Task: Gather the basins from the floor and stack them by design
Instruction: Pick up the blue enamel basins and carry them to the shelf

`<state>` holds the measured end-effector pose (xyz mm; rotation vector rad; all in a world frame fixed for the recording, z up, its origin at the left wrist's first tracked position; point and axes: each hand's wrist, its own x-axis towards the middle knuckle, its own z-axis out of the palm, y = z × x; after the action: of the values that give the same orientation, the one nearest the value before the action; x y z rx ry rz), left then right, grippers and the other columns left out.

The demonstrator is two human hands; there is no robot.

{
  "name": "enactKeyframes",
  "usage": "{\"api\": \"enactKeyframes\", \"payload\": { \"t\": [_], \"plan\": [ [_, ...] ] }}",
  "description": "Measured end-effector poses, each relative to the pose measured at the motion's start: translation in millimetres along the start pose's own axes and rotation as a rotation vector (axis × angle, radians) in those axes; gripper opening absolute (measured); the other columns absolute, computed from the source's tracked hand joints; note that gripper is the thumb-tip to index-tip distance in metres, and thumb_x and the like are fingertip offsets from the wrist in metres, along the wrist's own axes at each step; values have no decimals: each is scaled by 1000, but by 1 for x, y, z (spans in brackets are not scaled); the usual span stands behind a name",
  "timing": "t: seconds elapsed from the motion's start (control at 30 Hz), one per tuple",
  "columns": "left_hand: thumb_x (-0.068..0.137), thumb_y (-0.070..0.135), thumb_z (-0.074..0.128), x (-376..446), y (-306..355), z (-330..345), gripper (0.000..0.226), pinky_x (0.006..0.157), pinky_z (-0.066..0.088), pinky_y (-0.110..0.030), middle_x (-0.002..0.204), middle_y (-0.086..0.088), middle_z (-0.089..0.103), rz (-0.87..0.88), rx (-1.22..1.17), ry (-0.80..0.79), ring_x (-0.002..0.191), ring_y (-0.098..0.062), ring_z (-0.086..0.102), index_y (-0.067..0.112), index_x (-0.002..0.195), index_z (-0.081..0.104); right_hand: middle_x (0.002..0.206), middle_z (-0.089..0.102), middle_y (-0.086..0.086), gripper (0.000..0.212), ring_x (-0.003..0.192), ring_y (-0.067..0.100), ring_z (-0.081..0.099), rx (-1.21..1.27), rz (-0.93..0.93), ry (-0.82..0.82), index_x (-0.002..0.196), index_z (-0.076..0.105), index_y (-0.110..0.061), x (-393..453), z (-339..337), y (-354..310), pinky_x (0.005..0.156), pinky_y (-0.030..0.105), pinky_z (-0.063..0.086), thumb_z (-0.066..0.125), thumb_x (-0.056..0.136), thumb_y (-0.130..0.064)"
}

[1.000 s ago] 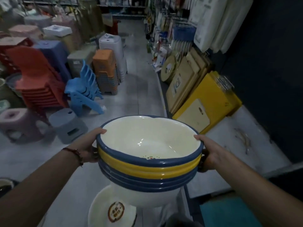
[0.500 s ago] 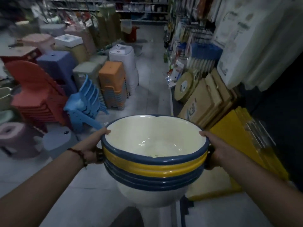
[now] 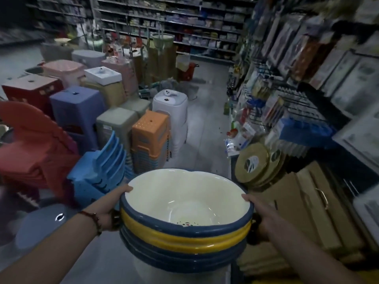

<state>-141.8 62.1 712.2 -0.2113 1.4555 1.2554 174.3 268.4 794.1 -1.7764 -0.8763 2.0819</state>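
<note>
A nested stack of basins [image 3: 185, 226], cream inside with blue rims and one yellow rim showing second from the top, is held up in the near centre of the view, clear of the floor, between both hands. The left hand [image 3: 111, 210] clamps the stack's left side with its thumb hooked over the top rim, and the right hand [image 3: 259, 215] does the same on the right, thumb over the rim and fingers curled underneath out of sight. Ahead lies a tiled aisle floor [image 3: 202, 128], with piles of plastic stools [image 3: 150, 138] and blue chairs [image 3: 102, 171] along the left and wooden boards [image 3: 307, 203] leaning against the shelving on the right. The step in hand looks like carrying the gathered stack to wherever the matching design is kept. To do it well, keep the rims level so the upper basins do not slide off, hold both grips evenly opposite each other, and steer down the middle of the aisle, away from the stools and the boards. Since a yellow-rimmed basin sits among blue ones, it probably wants checking against the others' pattern before the stack is set down gently, base first
</note>
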Motion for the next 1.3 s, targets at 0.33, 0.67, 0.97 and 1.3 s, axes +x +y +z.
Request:
{"api": "enactKeyframes", "payload": {
  "t": [0.33, 0.67, 0.97, 1.3],
  "plan": [
    [65, 34, 80, 155, 210, 117, 59, 99, 48, -53, 113, -21, 70, 81, 129, 21, 112, -41, 62, 8, 117, 70, 109, 69, 18, 52, 100, 36, 64, 95, 99, 66, 111, 69, -3, 203, 43, -184, 74, 43, 54, 80, 69, -32],
    [41, 41, 92, 309, 373, 211, 98, 96, 45, -60, 121, -21, 66, 79, 84, 146, 114, -45, 59, 12, 128, 60, 97, 65, 16, 37, 82, 33, 60, 26, 2, -56, 101, 65, -1, 369, 110, -440, 63, 38, 48, 74, 79, -30],
    [76, 32, 71, 467, 545, 267, 53, 86, 55, -51, 120, -27, 64, 318, 58, 160, 95, -34, 66, 7, 122, 62, 91, 64, 13, 33, 82, 31, 60, -90, 2, -23, 90, 64, -1, 524, 200, -608, 84, 41, 49, 76, 78, -29],
    [78, 39, 74, 618, 767, 394, 43, 90, 52, -47, 106, -20, 69, 36, 214, -9, 99, -37, 62, 9, 107, 69, 122, 64, 20, 89, 109, 40, 61, 79, 147, 103, 117, 67, -3, 653, 221, -756, 80, 52, 54, 91, 34, -27]
  ]
}}
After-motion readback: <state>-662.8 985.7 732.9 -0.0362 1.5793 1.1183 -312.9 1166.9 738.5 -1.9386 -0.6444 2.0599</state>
